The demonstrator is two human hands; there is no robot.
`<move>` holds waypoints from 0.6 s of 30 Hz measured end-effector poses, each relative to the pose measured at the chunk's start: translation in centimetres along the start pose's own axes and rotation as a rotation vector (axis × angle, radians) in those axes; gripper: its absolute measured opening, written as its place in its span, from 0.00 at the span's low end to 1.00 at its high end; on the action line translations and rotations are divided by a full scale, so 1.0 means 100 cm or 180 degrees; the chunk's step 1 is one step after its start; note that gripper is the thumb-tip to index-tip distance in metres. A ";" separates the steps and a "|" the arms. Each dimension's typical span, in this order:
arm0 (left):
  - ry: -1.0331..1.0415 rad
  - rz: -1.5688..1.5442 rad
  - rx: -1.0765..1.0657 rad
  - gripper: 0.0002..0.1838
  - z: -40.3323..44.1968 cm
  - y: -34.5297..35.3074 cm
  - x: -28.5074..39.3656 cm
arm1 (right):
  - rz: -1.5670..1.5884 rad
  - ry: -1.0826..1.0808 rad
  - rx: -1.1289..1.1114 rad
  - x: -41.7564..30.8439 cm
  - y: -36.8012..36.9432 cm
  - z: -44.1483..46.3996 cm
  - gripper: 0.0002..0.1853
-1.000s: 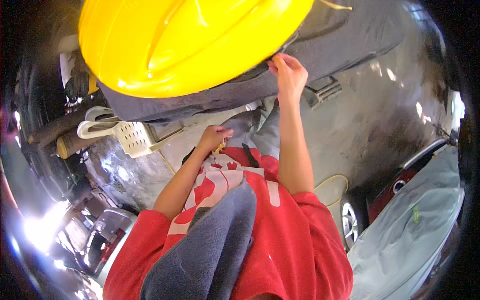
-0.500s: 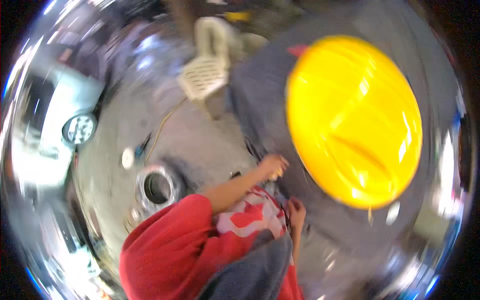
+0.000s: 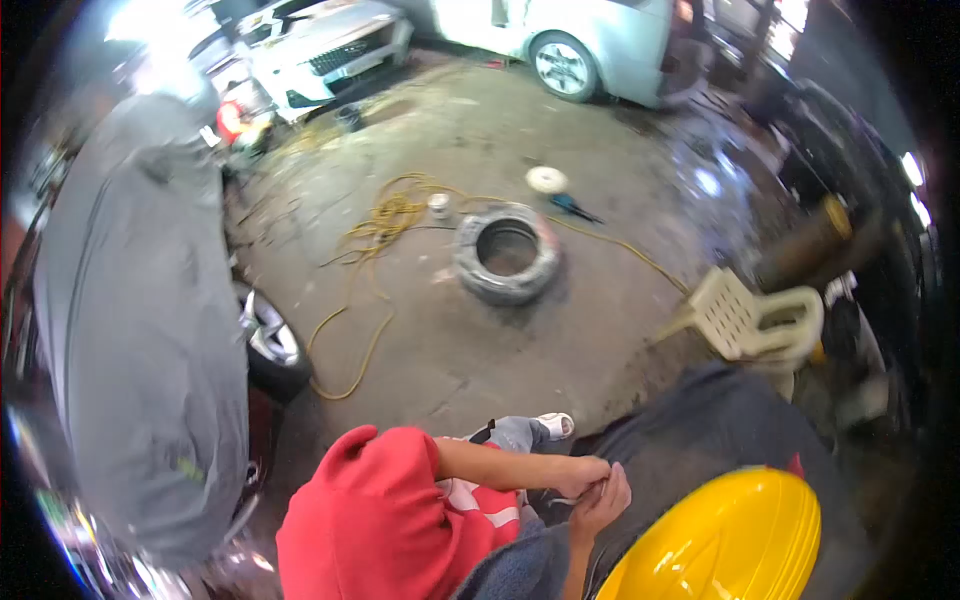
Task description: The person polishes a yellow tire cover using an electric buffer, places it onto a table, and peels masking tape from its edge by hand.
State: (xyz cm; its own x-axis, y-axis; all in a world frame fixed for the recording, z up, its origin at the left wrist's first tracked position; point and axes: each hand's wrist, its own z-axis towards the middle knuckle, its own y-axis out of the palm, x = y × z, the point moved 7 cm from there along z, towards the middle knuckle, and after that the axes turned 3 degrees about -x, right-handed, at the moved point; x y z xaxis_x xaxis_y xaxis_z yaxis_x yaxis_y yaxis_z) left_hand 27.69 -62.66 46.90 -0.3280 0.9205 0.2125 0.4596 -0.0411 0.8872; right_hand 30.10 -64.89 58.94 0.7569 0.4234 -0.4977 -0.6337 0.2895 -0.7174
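My left hand reaches across from the red sleeve, its fingers closed. My right hand comes up from below and meets it, fingertips pinched together against the left. Anything between the fingers is too small or hidden to make out. Just below and right of both hands is a large glossy yellow curved panel. It lies on a dark grey cloth, which spreads beyond the hands. A blue-grey cloth hangs at my front, over red and white clothing.
A tyre lies on the floor near a coiled yellow hose, a white disc and a dark tool. A cream plastic chair stands right. A covered car is left; a silver vehicle and a crouching person are farther back.
My view has swung left, so the yellow panel now sits low at the right and more floor shows. My hands, apart before, have come together.
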 end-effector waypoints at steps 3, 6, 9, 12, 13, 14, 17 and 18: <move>0.0840 0.0288 0.0061 0.14 -0.048 -0.003 0.012 | 0.0243 -0.0032 0.0077 -0.013 0.013 0.005 0.16; 0.1203 0.0356 -0.0392 0.17 -0.086 -0.001 0.019 | 0.0677 0.0228 -0.0195 -0.027 0.031 0.015 0.14; 0.0593 0.1058 0.0202 0.19 -0.133 -0.011 0.008 | 0.0726 0.0198 -0.0275 -0.048 0.036 0.025 0.13; 0.0840 0.1242 0.0180 0.19 -0.148 -0.051 0.000 | 0.0913 0.1049 -0.0162 -0.057 0.037 0.011 0.13; 0.1079 0.0893 0.0042 0.19 -0.153 -0.066 0.000 | 0.0906 0.1036 -0.0124 -0.073 0.039 0.005 0.13; 0.0989 0.0713 0.0561 0.20 -0.181 -0.068 -0.001 | 0.0949 0.1214 -0.0129 -0.091 0.044 -0.004 0.14; 0.0914 -0.0213 0.0805 0.22 -0.255 -0.060 -0.013 | 0.1190 0.1305 -0.0148 -0.155 0.086 -0.034 0.18; 0.1094 -0.0391 0.0598 0.24 -0.259 -0.077 -0.020 | 0.1031 0.0989 -0.0453 -0.199 0.105 -0.039 0.20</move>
State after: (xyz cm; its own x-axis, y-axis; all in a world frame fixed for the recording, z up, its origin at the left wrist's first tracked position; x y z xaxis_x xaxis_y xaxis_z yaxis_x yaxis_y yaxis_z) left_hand 3.47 -74.28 50.23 -0.6320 0.7292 0.2623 0.5321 0.1621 0.8310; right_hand 9.04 -73.63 59.35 0.5494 0.1894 -0.8138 -0.8334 0.0551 -0.5499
